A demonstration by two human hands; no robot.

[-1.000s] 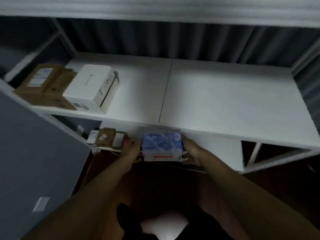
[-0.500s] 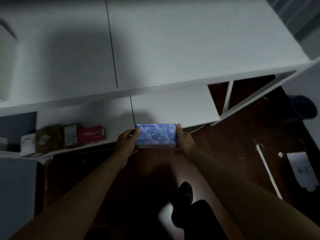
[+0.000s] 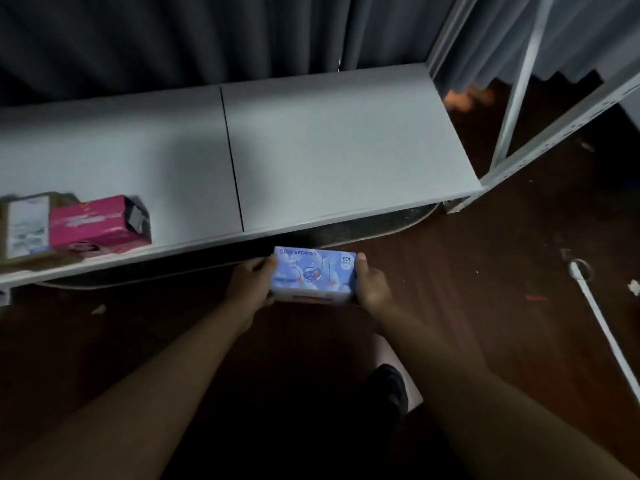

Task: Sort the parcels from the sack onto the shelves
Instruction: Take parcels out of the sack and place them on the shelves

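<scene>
A blue printed box is held level between both hands, just in front of the low white shelf. My left hand grips its left end, fingers curled round the edge. At the box's right end my right hand grips it, thumb on top. On the shelf's left end a pink box lies beside a white-labelled parcel and brown parcels.
A dark curtain hangs behind the shelf. The white shelf frame stands at the right. A white rod and small scraps lie on the dark wooden floor. My shoe is below the box.
My head has dropped from the upper shelves to the lowest shelf. The blue box stays in both hands and now sits lower, in front of that shelf.
</scene>
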